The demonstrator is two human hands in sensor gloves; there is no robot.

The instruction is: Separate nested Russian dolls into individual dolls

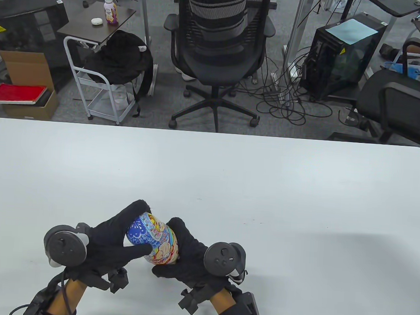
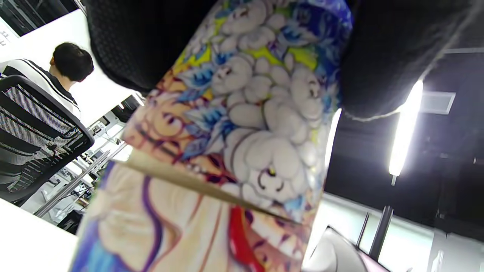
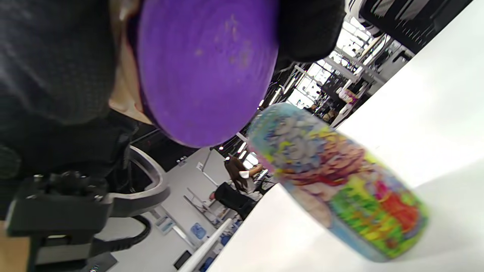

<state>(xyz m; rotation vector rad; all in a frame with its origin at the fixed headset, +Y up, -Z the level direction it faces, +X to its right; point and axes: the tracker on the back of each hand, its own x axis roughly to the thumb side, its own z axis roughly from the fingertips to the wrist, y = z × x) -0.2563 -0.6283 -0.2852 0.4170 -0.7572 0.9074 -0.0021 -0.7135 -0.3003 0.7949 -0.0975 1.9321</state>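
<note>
Both gloved hands are wrapped around one painted doll [image 1: 154, 242], held between them just above the white table [image 1: 299, 205]. The left hand [image 1: 114, 242] curls over the blue, flowered top end, thumb across its front; the right hand [image 1: 186, 259] grips the lower half, cupping the purple base [image 3: 204, 68]. A wooden seam line [image 2: 196, 185] shows between the halves. Beyond the right hand, a second, blurred doll [image 3: 336, 181] lies on its side on the table.
</note>
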